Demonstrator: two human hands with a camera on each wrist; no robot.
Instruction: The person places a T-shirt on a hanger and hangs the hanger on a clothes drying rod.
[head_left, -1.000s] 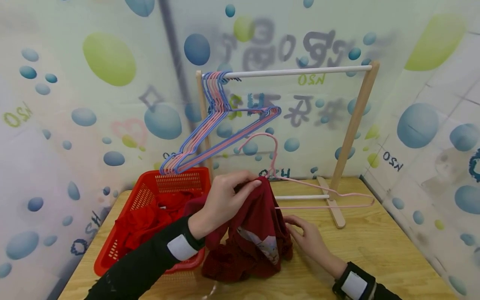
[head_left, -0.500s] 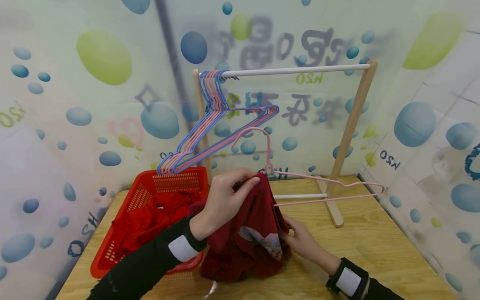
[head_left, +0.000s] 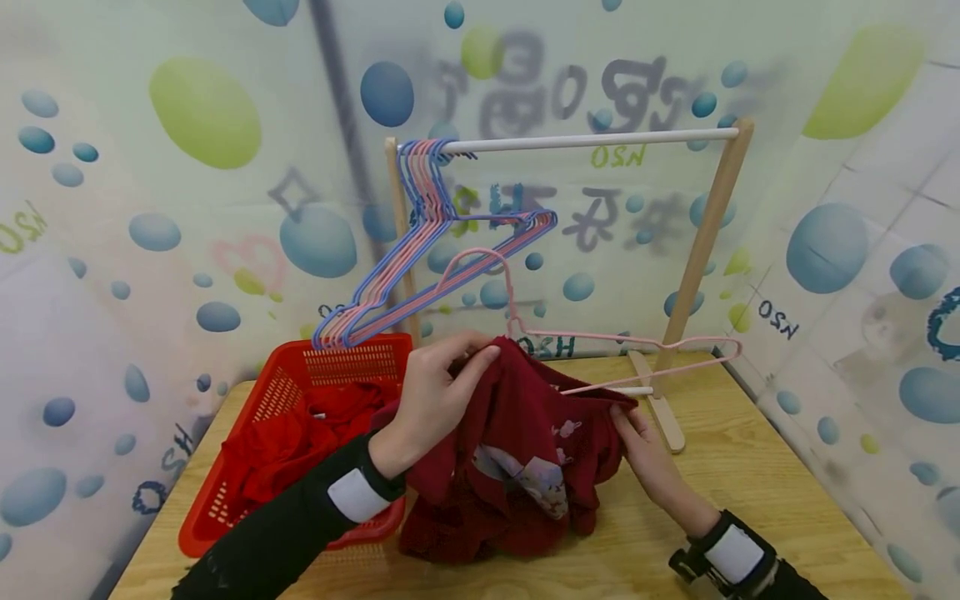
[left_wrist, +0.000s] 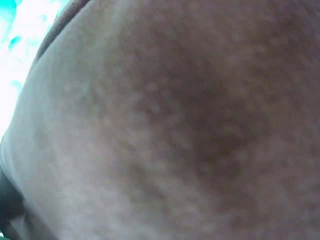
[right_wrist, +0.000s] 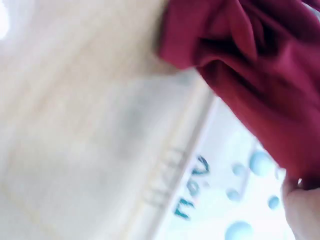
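A dark red garment [head_left: 517,417] with a printed picture on its front bunches over the table in the head view. My left hand [head_left: 431,396] pinches its upper edge between thumb and fingers. At the garment's right edge, my right hand [head_left: 648,458] grips the cloth, pulling that opening wide. A pink hanger [head_left: 637,338] has its left part inside the garment; its hook and right arm show outside. The right wrist view shows the garment [right_wrist: 280,95] stretched toward my thumb [right_wrist: 302,205]. Blurred skin fills most of the left wrist view.
A red plastic basket [head_left: 197,518] with bright red clothes [head_left: 300,442] stands on the left. Behind, a rack with a white rail [head_left: 600,140] carries several blue and pink hangers [head_left: 427,242] at its left end. Its wooden foot [head_left: 663,417] rests on the table [head_left: 720,467].
My right hand has moved up and right, drawing the garment's edge out below the hanger. The pink hanger has shifted left, further into the garment. My left hand moved slightly left.
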